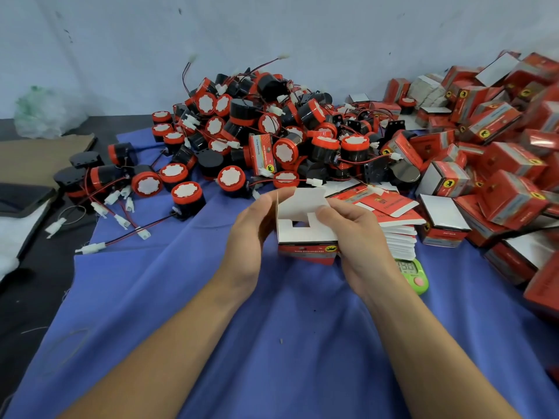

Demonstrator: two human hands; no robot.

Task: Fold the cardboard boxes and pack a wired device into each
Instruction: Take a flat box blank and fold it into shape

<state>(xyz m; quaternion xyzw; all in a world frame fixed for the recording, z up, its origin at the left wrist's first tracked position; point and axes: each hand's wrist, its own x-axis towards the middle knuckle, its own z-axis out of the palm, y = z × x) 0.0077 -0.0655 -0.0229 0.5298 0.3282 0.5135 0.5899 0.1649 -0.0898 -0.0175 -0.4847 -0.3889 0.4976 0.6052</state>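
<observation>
A small red cardboard box [305, 234] with a white inside is held just above the blue cloth [272, 343], its end flaps half folded. My left hand [246, 234] grips its left side. My right hand [354, 237] holds the right side, its thumb pressing a white flap [302, 204] down. Behind lies a big pile of black and red wired devices [257, 134] with white plugs. A stack of flat unfolded boxes [393, 222] lies right beside my right hand.
Many folded red boxes [499, 140] are heaped on the right. A green digital timer [413, 275] lies under my right wrist. Brown cardboard [45, 155] and a clear plastic bag [42, 113] sit at the far left. A pale wall runs behind.
</observation>
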